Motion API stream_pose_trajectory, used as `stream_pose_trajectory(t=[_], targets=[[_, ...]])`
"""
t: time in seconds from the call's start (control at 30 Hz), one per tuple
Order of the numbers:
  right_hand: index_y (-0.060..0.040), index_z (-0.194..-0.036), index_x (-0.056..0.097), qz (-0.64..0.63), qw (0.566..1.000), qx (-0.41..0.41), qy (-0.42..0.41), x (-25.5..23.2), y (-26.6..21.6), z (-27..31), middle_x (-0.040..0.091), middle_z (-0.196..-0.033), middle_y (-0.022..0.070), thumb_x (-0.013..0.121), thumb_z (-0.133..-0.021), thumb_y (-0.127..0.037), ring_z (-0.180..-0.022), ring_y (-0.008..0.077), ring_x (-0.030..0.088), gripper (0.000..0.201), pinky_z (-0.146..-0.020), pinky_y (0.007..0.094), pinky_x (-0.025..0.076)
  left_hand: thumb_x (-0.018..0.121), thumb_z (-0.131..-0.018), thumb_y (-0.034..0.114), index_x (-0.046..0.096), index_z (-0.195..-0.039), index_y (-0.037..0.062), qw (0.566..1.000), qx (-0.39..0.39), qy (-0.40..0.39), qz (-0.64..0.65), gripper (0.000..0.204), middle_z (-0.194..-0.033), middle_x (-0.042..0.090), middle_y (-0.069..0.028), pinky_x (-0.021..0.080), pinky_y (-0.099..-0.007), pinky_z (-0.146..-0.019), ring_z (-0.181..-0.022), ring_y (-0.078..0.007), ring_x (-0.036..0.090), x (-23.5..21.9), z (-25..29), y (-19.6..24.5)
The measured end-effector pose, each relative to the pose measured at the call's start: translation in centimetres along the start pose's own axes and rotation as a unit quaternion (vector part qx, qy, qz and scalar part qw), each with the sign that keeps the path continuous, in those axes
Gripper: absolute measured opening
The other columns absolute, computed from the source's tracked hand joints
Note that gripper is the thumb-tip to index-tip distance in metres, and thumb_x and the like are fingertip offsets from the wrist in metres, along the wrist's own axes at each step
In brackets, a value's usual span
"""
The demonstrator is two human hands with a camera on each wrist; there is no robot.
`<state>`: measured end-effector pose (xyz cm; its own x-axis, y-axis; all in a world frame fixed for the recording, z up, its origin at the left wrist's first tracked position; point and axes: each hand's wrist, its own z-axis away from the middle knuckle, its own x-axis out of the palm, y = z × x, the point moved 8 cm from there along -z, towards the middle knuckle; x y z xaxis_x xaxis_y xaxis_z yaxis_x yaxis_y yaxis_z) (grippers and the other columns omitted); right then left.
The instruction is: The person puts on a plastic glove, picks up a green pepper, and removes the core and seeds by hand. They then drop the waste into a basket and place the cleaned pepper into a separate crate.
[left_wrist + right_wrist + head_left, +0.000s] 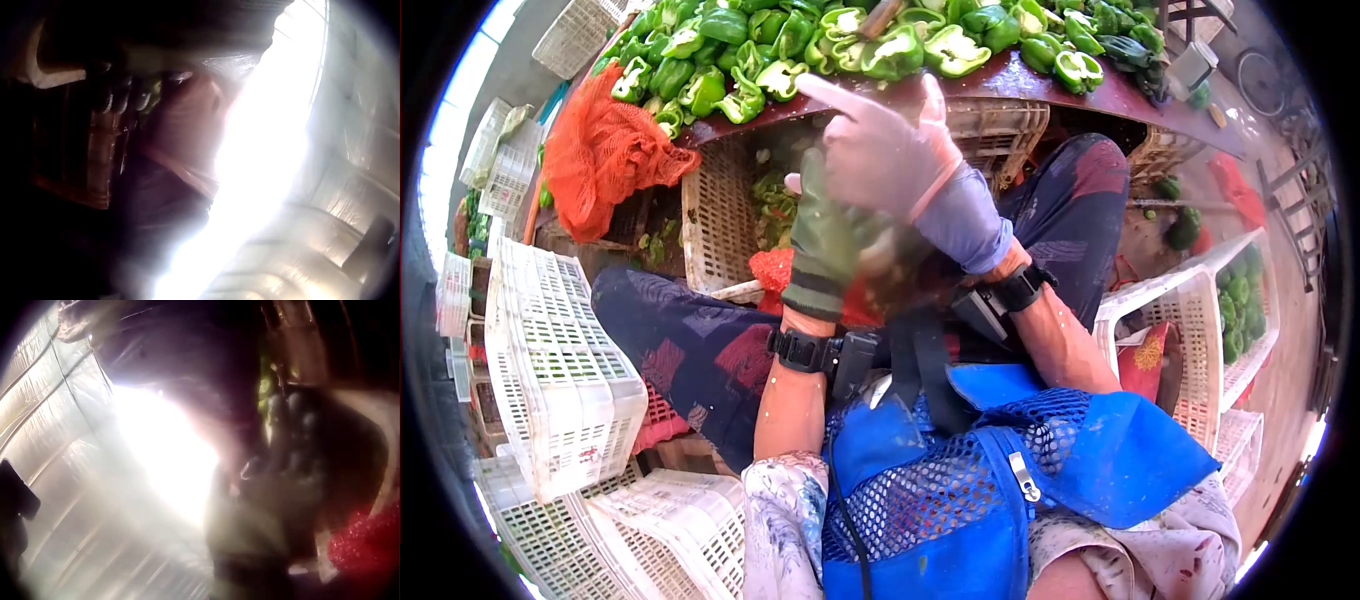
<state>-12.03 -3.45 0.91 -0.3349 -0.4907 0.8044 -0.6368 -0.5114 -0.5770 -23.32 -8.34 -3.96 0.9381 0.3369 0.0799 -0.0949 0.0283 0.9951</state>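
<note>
- The right hand (pixel 880 150) is motion-blurred in the head view; its fingers' lie cannot be told.
- The left hand (pixel 828 235) is partly covered by the right; what it holds is unclear.
- Both wrist views are glare-washed and dark.

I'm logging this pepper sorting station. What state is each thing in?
Left hand in green glove: raised, grips something blurred.
Right hand in pale pink glove: raised, fingers spread, motion-blurred.
Cut green pepper halves: heaped on the table.
Orange mesh sack: slumped over the table edge.
White plastic crate: tipped on its side.
</note>
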Motion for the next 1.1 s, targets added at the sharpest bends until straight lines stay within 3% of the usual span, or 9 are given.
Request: stream_pose_trajectory(t=[0.2, 0.3, 0.4, 0.5, 0.7, 0.73, 0.83, 0.87, 1.1], targets=[[-0.0202, -0.11, 0.061, 0.321, 0.942, -0.097, -0.02, 1.8, -2.0, 0.0, 0.056, -0.125, -0.0054, 0.052, -0.092, -0.032, -0.132, 0.0129, 0.041, 0.024, -0.097, 0.0646, 0.037, 0.065, -0.081, 0.006, 0.042, -0.133, -0.0061, 0.944, 0.154, 0.093, -0.275, 0.058, -0.108, 0.064, -0.0253, 0.052, -0.0406, -0.083, -0.095, -0.0417, 0.064, -0.5, 0.8, 2.7], [-0.0208, -0.107, 0.063, 0.907, 0.308, -0.287, -0.015, 6.4, -2.7, 1.2, 0.056, -0.124, -0.0064, 0.054, -0.091, -0.032, -0.134, 0.0122, 0.04, 0.022, -0.096, 0.0668, 0.037, 0.057, -0.083, 0.003, 0.041, -0.134, -0.0044, 0.99, 0.05, 0.1, -0.086, 0.054, -0.102, 0.063, -0.0286, 0.051, -0.0444, -0.078, -0.093, -0.0455, 0.062, -0.4, 0.6, 2.1], [-0.0214, -0.104, 0.065, 0.922, 0.222, -0.314, -0.037, 7.5, -2.3, 1.3, 0.056, -0.124, -0.0075, 0.055, -0.09, -0.032, -0.135, 0.0115, 0.039, 0.021, -0.096, 0.069, 0.037, 0.054, -0.084, 0.002, 0.041, -0.134, -0.0029, 0.94, 0.131, 0.106, -0.297, 0.052, -0.097, 0.063, -0.0293, 0.051, -0.047, -0.075, -0.09, -0.0469, 0.062, -0.4, 1.1, 3.5], [-0.0213, -0.101, 0.067, 0.912, 0.25, -0.32, -0.06, 8.7, -2.4, 1.3, 0.056, -0.123, -0.008, 0.057, -0.089, -0.03, -0.137, 0.0119, 0.037, 0.019, -0.095, 0.0701, 0.038, 0.054, -0.084, 0.003, 0.039, -0.135, -0.0033, 0.861, 0.247, 0.093, -0.434, 0.053, -0.097, 0.062, -0.0304, 0.051, -0.0486, -0.074, -0.09, -0.0478, 0.061, 0.3, 2.1, 5.4], [-0.0175, -0.104, 0.061, 0.884, 0.334, -0.316, -0.079, 8.6, -2.7, 0.7, 0.056, -0.118, -0.0053, 0.053, -0.09, -0.034, -0.132, 0.0166, 0.038, 0.023, -0.093, 0.0635, 0.041, 0.048, -0.088, -0.001, 0.034, -0.14, -0.0055, 0.993, 0.073, 0.083, -0.028, 0.054, -0.105, 0.064, -0.0253, 0.053, -0.0446, -0.074, -0.091, -0.0413, 0.064, -0.8, 0.7, 1.7], [-0.017, -0.108, 0.058, 0.864, 0.397, -0.3, -0.073, 8.0, -3.1, 0.5, 0.056, -0.117, -0.0048, 0.051, -0.091, -0.037, -0.129, 0.0165, 0.039, 0.027, -0.094, 0.061, 0.041, 0.049, -0.09, 0.001, 0.041, -0.135, -0.0045, 0.994, 0.061, 0.094, 0.017, 0.047, -0.101, 0.064, -0.0191, 0.053, -0.0399, -0.072, -0.087, -0.0337, 0.064, -0.7, 0.7, 1.5], [-0.0154, -0.122, 0.047, 0.315, 0.945, -0.074, -0.051, 2.9, -2.6, -1.1, 0.055, -0.114, -0.0033, 0.043, -0.093, -0.045, -0.12, 0.0161, 0.043, 0.042, -0.095, 0.0534, 0.041, 0.056, -0.094, 0.008, 0.058, -0.12, -0.0011, 0.985, 0.07, 0.138, 0.076, 0.027, -0.091, 0.064, -0.0042, 0.051, -0.0276, -0.07, -0.079, -0.0149, 0.061, -0.5, 0.8, 0.7], [-0.0149, -0.127, 0.043, 0.145, 0.989, -0.025, -0.034, 1.9, -2.2, -1.3, 0.054, -0.113, -0.0028, 0.041, -0.094, -0.048, -0.117, 0.0159, 0.044, 0.047, -0.096, 0.0509, 0.041, 0.059, -0.094, 0.011, 0.062, -0.114, 0.0001, 0.982, 0.101, 0.154, 0.04, 0.023, -0.088, 0.063, -0.0016, 0.05, -0.0247, -0.07, -0.078, -0.0113, 0.06, -0.6, 1.2, 0.7], [-0.0126, -0.155, 0.02, 0.114, 0.993, -0.017, -0.024, 0.3, -0.4, -1.7, 0.052, -0.114, 0.0021, 0.015, -0.098, -0.067, -0.102, 0.017, 0.051, 0.079, -0.1, 0.0373, 0.042, 0.067, -0.085, 0.013, 0.066, -0.091, 0.0009, 0.875, 0.26, 0.058, -0.404, 0.014, -0.079, 0.062, -0.0121, 0.048, -0.0359, -0.069, -0.074, -0.0286, 0.06, 5.8, 3.1, 7.0]])
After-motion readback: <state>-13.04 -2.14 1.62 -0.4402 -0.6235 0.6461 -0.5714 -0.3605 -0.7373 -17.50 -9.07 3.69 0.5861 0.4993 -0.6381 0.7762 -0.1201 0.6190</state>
